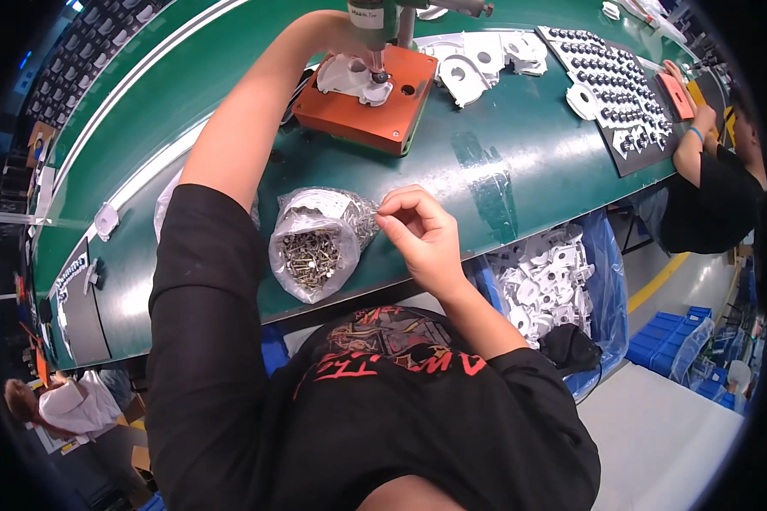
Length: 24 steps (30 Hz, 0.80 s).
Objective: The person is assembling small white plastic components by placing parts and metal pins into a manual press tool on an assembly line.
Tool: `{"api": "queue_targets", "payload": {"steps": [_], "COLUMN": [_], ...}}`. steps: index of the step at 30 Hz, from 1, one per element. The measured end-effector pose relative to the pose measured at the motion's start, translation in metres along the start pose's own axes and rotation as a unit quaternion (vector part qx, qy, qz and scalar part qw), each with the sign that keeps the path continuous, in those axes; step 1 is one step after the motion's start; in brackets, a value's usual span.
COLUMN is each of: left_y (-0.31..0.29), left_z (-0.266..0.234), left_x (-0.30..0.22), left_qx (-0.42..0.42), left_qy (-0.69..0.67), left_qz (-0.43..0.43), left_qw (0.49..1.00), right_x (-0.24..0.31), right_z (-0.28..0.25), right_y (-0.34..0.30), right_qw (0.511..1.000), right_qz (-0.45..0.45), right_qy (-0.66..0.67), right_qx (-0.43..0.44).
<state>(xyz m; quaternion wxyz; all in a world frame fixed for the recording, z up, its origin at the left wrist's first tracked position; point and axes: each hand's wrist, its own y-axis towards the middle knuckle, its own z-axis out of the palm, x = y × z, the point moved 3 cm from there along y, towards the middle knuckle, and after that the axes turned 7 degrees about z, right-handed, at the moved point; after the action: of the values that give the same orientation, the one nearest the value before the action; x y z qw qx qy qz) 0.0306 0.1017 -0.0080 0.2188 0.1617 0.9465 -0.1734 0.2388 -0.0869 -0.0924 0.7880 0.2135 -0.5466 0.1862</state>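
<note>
My left arm reaches up to the green press head [372,21]; my left hand [339,34] is at its side, fingers mostly hidden behind it. Below the press tip, a white plastic part [343,77] with a small black round piece [380,77] lies on the orange fixture block [358,109]. Thumb and forefinger of my right hand [419,230] are pinched together beside a clear plastic bag [328,223]. Whatever is between those fingertips is too small to name. Many small metal pins or screws [311,260] show through the bag's open mouth.
White plastic parts [469,72] lie right of the fixture. Farther right, a dark board [614,98] carries rows of black-and-white pieces. A blue lined bin [609,289] of white parts stands below the table edge. A co-worker [716,196] works at the far right, another person [72,404] at lower left.
</note>
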Motion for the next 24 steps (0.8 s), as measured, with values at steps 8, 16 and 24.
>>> {"api": "queue_targets", "payload": {"steps": [8, 16, 24], "left_y": [0.015, -0.019, -0.072], "left_z": [0.007, 0.026, 0.068], "left_x": [0.016, 0.007, -0.018], "left_qx": [0.035, -0.193, -0.284], "left_qy": [0.050, -0.077, 0.104], "left_qz": [-0.016, 0.035, 0.106], "left_qw": [0.998, 0.978, 0.947], "right_x": [-0.005, 0.004, 0.008], "right_z": [0.005, 0.000, -0.036], "right_y": [-0.001, -0.001, 0.012], "right_qw": [0.997, 0.998, 0.992], "right_qz": [0.042, 0.037, 0.053], "right_qy": [0.058, 0.033, 0.022], "right_qx": [-0.009, -0.029, -0.112]}}
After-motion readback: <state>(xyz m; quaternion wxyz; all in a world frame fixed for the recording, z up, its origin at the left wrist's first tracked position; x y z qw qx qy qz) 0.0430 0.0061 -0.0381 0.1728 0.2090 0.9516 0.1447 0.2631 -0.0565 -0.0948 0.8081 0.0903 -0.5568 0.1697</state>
